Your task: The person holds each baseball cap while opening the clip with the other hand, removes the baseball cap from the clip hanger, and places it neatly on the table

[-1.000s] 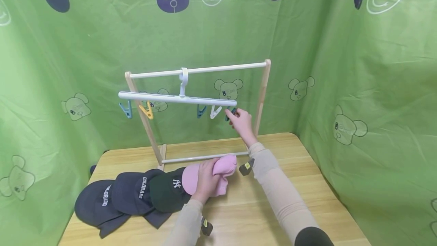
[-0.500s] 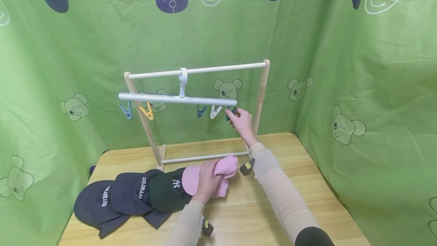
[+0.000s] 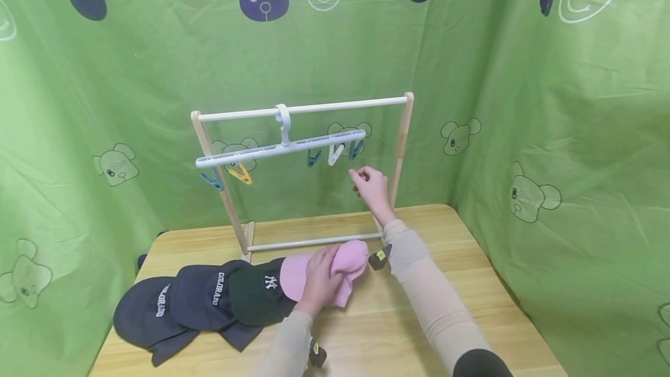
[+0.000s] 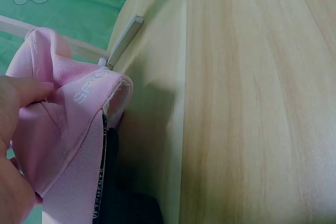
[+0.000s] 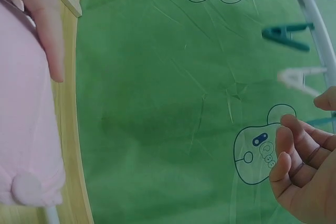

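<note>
My left hand (image 3: pixel 320 280) grips the pink cap (image 3: pixel 352 260) near the front of the rack; its thumb presses into the cloth in the left wrist view, where the cap (image 4: pixel 71 145) shows lettering and a black inner band. My right hand (image 3: pixel 373 187) is raised below the right end of the white hanger (image 3: pixel 246 156), fingers loosely bent and holding nothing. Just above those fingers hangs a dark teal clip (image 3: pixel 356 149). Beside it are a white clip (image 3: pixel 335 155) and another teal clip (image 3: pixel 313 159). A yellow clip (image 3: pixel 242 174) and a blue clip (image 3: pixel 212 180) hang at the left.
The hanger hooks over the top rail (image 3: pixel 345 107) of a wooden rack standing on the table (image 3: pixel 419 301). Left of the pink cap, a dark green cap (image 3: pixel 256 298) and two navy caps (image 3: pixel 196 295) overlap in a row. Green printed curtain (image 3: pixel 131 74) surrounds the table.
My right hand has let go of the dark teal clip. The hanger's right end has swung up and its left end down. My left hand and the pink cap have shifted slightly right.
</note>
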`<state>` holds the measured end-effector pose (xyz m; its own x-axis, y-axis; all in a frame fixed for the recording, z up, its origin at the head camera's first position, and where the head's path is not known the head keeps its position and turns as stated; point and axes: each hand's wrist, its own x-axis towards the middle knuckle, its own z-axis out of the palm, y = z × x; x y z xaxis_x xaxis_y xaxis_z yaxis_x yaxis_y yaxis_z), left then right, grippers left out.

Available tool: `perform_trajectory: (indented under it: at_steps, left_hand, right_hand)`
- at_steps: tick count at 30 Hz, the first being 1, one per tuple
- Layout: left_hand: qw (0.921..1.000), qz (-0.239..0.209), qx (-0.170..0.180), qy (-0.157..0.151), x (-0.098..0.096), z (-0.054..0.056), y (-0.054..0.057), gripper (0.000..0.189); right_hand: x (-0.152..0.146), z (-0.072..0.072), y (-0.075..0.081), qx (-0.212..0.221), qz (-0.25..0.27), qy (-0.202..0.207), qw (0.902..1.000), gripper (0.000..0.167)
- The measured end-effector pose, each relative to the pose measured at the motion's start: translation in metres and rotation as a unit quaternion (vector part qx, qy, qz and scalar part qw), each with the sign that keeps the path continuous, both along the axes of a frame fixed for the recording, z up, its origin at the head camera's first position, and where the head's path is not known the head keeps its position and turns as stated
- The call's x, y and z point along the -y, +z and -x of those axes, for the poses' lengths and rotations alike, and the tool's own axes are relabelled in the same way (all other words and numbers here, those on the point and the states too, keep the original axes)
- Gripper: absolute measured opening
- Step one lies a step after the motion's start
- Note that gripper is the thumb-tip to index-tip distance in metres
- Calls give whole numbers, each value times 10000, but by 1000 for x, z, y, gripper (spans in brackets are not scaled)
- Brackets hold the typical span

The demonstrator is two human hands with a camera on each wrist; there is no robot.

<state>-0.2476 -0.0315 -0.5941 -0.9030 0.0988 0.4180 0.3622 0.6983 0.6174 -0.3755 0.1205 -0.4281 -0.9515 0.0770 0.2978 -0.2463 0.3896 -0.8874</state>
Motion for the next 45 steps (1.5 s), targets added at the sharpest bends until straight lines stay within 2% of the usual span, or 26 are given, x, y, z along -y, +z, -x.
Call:
perform_trajectory:
  at_steps: [16,28,36,45]
  left_hand:
    - [9984,384,387,-166,-3,-8,1,71]
    - [9939,768,720,-328,-4,-13,2,72]
    - [9902,1123,709,-435,-4,-14,-5,72]
    - [9857,1387,849,-429,-6,-15,-10,73]
  right_hand:
    - [-2,-3,-3,183,-34,22,9998,30]
    - [-7,-11,-13,471,-78,54,9988,31]
    - [-13,-13,-29,523,-241,-3,9983,31]
    - [-20,-16,-53,489,-102,96,9987,29]
